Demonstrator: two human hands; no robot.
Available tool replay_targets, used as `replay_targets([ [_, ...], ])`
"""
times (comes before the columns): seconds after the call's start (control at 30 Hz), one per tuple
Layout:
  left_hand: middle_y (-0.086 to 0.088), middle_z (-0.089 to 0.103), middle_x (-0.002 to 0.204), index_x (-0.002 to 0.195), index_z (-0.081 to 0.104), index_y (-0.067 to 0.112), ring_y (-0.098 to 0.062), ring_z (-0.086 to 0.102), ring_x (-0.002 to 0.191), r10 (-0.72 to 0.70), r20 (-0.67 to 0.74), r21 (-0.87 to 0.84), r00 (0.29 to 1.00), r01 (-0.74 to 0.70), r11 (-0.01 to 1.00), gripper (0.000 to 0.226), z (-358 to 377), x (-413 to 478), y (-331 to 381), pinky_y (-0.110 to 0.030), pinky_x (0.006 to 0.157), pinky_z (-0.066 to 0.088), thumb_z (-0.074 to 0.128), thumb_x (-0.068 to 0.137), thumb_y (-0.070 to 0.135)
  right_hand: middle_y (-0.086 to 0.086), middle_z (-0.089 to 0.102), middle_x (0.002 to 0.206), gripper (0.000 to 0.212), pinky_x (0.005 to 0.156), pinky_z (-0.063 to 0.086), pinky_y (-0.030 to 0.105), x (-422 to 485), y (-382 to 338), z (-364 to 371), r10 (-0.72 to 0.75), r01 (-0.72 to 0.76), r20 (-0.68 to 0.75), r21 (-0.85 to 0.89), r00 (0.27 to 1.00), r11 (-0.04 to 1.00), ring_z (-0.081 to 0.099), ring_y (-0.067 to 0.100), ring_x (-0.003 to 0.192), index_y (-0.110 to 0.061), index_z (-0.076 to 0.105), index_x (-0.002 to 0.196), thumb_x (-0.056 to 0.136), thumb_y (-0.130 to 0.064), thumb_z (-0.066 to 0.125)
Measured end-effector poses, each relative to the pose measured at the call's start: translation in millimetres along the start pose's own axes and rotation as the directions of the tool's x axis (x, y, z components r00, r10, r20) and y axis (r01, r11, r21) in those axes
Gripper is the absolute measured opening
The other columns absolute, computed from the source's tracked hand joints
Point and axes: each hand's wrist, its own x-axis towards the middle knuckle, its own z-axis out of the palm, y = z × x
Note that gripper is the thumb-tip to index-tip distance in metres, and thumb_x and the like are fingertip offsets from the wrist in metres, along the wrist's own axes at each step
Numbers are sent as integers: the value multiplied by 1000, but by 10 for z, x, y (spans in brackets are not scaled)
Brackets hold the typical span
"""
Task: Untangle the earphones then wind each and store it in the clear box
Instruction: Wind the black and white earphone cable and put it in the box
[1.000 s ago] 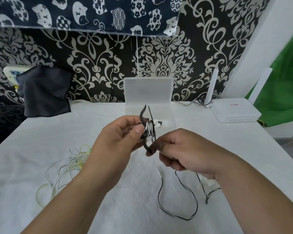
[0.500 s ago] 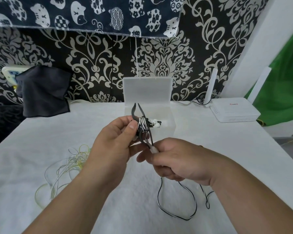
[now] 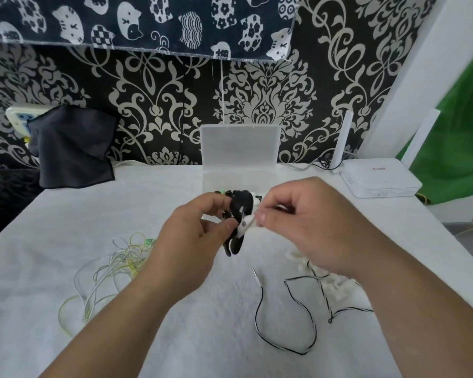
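Left thumb (image 3: 224, 227) and curled fingertips are clamped on the wound earphone bundle (image 3: 239, 211), a black-and-white coil held up off the table, dead centre of the action. From three o'clock, the right forefinger (image 3: 262, 217) and thumb are pinching a pale strand at the coil's lower side, with the other fingers tucked in behind. So the left hand (image 3: 191, 241) grips the coil and the right hand (image 3: 314, 227) nips the cord end, the two hands nearly touching over the white tablecloth (image 3: 52, 241). At twelve o'clock, just behind the coil, is the clear box (image 3: 239, 148), its lid standing open against the patterned wall; small green and white bits peek over its front edge, too hidden to name. Down at five o'clock a loose black-and-white cable (image 3: 313, 323) loops on the cloth, its jack plug (image 3: 256, 276) pointing up toward the hands; whether it joins the coil I cannot tell, as the right wrist covers it. At eight o'clock lies a tangle of yellow-green and white earphones (image 3: 115, 263), well apart from the hands. Far out at ten o'clock hangs a dark cloth (image 3: 71, 148), and at two o'clock is a white router (image 3: 380, 178).
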Motion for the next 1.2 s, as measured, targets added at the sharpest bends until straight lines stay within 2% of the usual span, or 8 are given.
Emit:
replay_targets([
  [0.1, 8, 71, 89, 98, 71, 30, -19, 69, 73, -22, 148, -127, 989, 41, 991, 22, 20, -10, 19, -24, 67, 51, 61, 95, 10, -11, 49, 54, 10, 52, 34, 18, 21, 67, -51, -25, 36, -167, 58, 986, 998, 41, 4, 51, -19, 73, 74, 84, -20, 77],
  [0.23, -3, 71, 89, 105, 72, 17, -18, 69, 76, -40, 252, -225, 967, 99, 969, 20, 42, -12, 18, -45, 80, 57, 57, 97, 6, -9, 52, 60, 6, 53, 38, 15, 39, 140, -59, 0, 36, -175, 203, 985, 978, 43, 3, 53, -18, 74, 79, 83, -17, 78],
  [0.3, -3, 70, 83, 106, 72, 13, -19, 66, 72, -58, 280, -314, 958, 148, 938, 19, 55, -22, 18, -48, 78, 54, 57, 98, 5, -12, 54, 58, 5, 52, 39, 16, 45, 177, -51, 28, 17, -147, 297, 989, 955, 45, 3, 52, -17, 74, 82, 87, -16, 74],
  [0.53, -6, 69, 81, 102, 72, 11, -22, 65, 73, -39, 413, -484, 910, 255, 837, 16, 75, -60, 55, -34, 65, 54, 65, 87, 15, -4, 56, 58, 10, 54, 39, 27, 98, 295, 28, 87, -13, -167, 401, 982, 916, 48, 14, 55, -17, 73, 85, 92, -13, 68],
  [0.67, -11, 67, 83, 108, 68, 4, -22, 65, 70, -62, 417, -504, 907, 287, 814, 27, 85, -71, 85, -33, 63, 55, 60, 86, 16, -4, 58, 59, 14, 58, 41, 31, 110, 304, 56, 93, -6, -170, 454, 981, 891, 49, 14, 56, -17, 73, 82, 93, -11, 67],
  [0.8, -9, 67, 80, 98, 74, 13, -18, 65, 65, -79, 403, -544, 912, 309, 780, 19, 60, -58, 98, -35, 65, 58, 61, 85, 17, -6, 58, 59, 17, 59, 42, 28, 125, 309, 70, 99, -2, -183, 471, 978, 882, 49, 13, 57, -18, 72, 79, 93, -11, 66],
  [1.03, -11, 69, 83, 114, 65, 0, -18, 66, 64, -85, 394, -582, 915, 320, 748, 36, 60, -67, 132, -33, 63, 58, 58, 83, 16, 5, 59, 66, 18, 65, 43, 33, 127, 324, 164, 141, -72, -98, 508, 985, 858, 51, 17, 63, -15, 73, 80, 95, -16, 64],
  [1.2, -9, 67, 76, 107, 70, 5, -17, 64, 60, -110, 417, -532, 902, 341, 775, 30, 27, -52, 155, -30, 58, 56, 60, 81, 16, -5, 53, 59, 21, 65, 41, 37, 125, 318, 129, 126, -20, -224, 423, 966, 906, 46, 15, 61, -23, 71, 75, 95, -20, 65],
])
